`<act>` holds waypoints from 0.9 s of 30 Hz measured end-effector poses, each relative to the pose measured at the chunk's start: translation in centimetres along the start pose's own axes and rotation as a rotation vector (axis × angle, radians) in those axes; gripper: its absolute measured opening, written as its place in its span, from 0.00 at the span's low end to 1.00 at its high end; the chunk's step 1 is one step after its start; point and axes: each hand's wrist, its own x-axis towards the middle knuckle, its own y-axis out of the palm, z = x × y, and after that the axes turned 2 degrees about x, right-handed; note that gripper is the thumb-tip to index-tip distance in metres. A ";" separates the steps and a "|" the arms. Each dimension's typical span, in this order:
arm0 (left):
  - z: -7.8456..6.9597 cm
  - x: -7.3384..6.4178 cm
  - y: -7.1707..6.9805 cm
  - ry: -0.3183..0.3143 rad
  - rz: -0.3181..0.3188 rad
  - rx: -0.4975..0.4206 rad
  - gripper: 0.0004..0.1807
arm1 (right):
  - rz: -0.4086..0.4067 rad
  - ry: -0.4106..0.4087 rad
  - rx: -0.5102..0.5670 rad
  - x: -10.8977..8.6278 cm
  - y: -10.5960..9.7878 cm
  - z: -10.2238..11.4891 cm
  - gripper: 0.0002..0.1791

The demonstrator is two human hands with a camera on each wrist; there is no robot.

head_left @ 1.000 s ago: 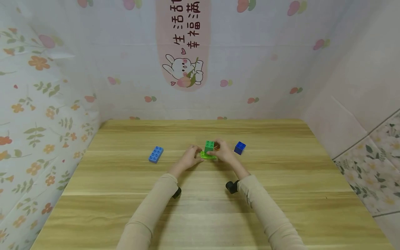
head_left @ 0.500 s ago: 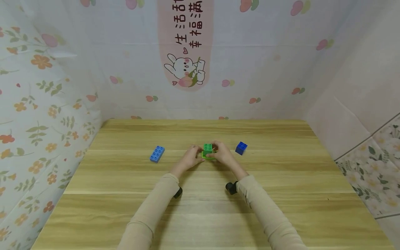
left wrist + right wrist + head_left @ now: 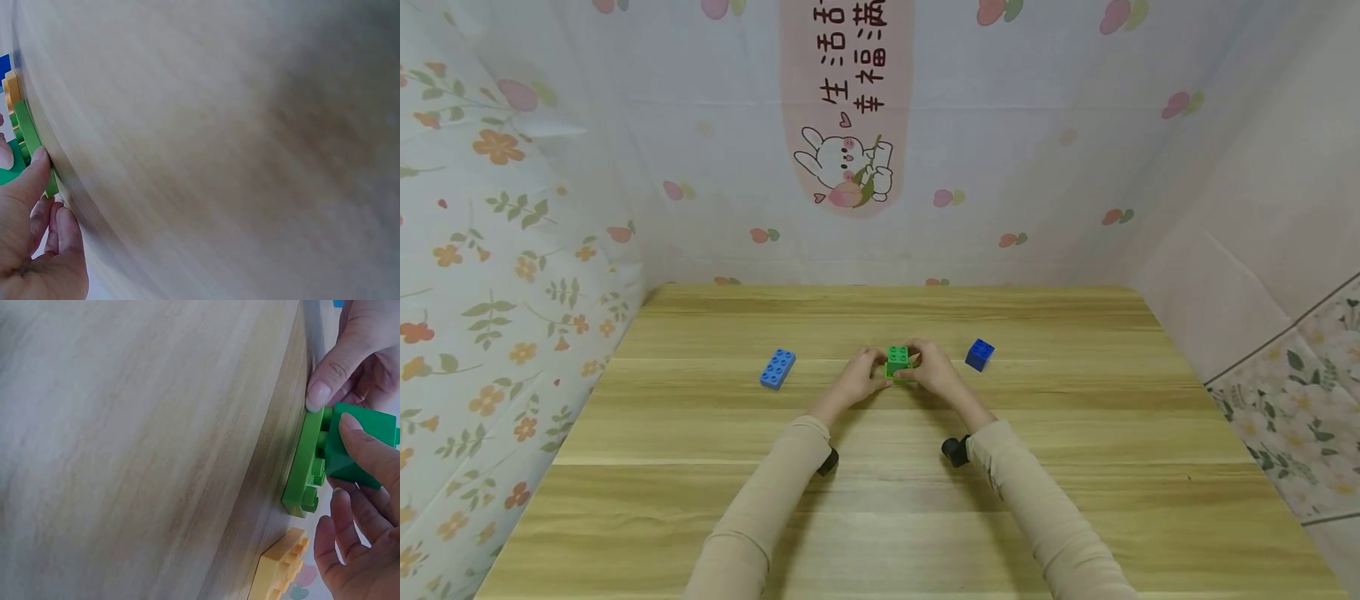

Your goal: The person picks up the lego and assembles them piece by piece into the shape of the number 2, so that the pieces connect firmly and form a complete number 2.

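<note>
Dark green block is over one end of the light green flat block, near the middle of the worktop and a bit toward the back. Some round bumps of the flat block show in the gap between the two, so the top one is not pushed all the way down. I cannot tell if they touch inside.

The right hand pinches the dark green block, with the thumb on one side and fingers on the other. It is closed just as far as the block is wide. The left hand pinches the end of the flat block. Its thumb and fingertips are close together, with only that thin piece between them.

A yellow block sits just past the other end of the flat block, near the right hand. A dark blue block is on the right, a little way from the right hand. A long light blue block lies slanted on the left, well apart from the left hand. Behind the worktop hangs a white cloth with a bunny and little fruits on it.
</note>
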 end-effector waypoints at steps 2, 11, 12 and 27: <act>0.0 0.0 0.0 -0.008 0.006 -0.015 0.25 | 0.007 -0.004 -0.003 0.0 0.0 -0.1 0.25; 0.1 0.1 0.2 -0.020 0.010 -0.026 0.25 | 0.026 -0.010 -0.117 0.2 -0.2 0.0 0.26; 0.1 0.1 0.2 -0.022 0.012 -0.024 0.25 | 0.029 -0.009 -0.143 0.2 -0.2 0.2 0.25; -0.1 0.3 0.1 -0.036 -0.005 -0.011 0.23 | 0.087 -0.113 -0.407 0.8 -1.0 1.5 0.23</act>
